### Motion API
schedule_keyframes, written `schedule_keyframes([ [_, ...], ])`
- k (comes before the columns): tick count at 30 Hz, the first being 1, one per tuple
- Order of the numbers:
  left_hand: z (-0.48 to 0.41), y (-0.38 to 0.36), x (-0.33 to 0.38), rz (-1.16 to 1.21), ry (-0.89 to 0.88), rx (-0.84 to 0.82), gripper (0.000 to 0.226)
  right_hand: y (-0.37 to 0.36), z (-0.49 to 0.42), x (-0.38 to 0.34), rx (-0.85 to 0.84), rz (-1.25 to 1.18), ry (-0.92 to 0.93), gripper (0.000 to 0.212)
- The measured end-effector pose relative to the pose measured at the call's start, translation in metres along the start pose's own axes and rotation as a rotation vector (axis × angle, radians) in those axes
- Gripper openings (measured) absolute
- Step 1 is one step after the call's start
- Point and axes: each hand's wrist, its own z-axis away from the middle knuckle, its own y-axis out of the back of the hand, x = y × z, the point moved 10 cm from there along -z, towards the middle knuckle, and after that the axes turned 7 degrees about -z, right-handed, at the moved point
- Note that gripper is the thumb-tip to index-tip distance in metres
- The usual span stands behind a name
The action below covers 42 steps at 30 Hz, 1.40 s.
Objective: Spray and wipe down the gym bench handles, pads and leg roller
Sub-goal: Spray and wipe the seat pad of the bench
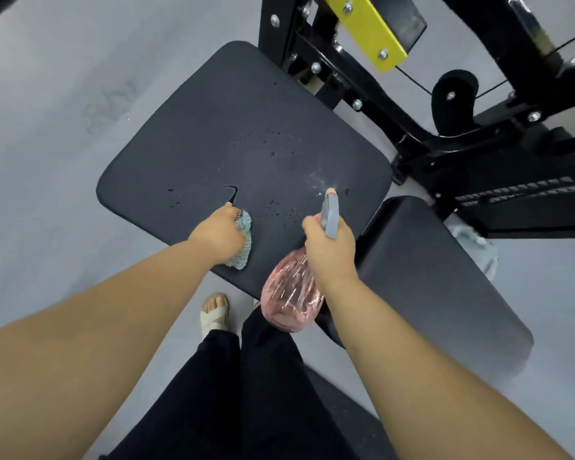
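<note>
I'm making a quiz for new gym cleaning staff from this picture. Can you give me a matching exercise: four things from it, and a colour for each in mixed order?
Things:
1. spray bottle
2. cloth
3. large pad
4. bracket on the frame

Colours:
A. yellow
B. pale blue
C. clear pink
D. black

Pairs: 1-C, 2-B, 3-D, 4-A

The right hand holds the bottle; the left hand holds the cloth on the droplet-covered pad.
</note>
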Motion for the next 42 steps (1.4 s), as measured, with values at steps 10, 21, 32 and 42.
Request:
schedule_keyframes([
  [10, 0.011, -0.007, -0.018, 0.02, -0.05, 0.006, 0.058, -0.031, 0.034, 0.034, -0.047, -0.033, -0.164, 0.013],
  [21, 0.02, -0.005, -0.047, 0.078, -0.001, 0.077, 0.057, -0.08, 0.049, 0.03, -0.316, 0.139, -0.076, 0.013],
  [32, 0.005, 0.032, -0.011, 0.275, 0.02, 0.147, 0.048, -0.012, -0.007, -0.046, -0.195, -0.044, 0.01, 0.023],
  [42, -0.05, 0.091, 0.081, 0.336, -0.004, 0.148, 0.047, 0.056, -0.117, -0.18, 0.05, 0.491, 0.403, 0.056],
])
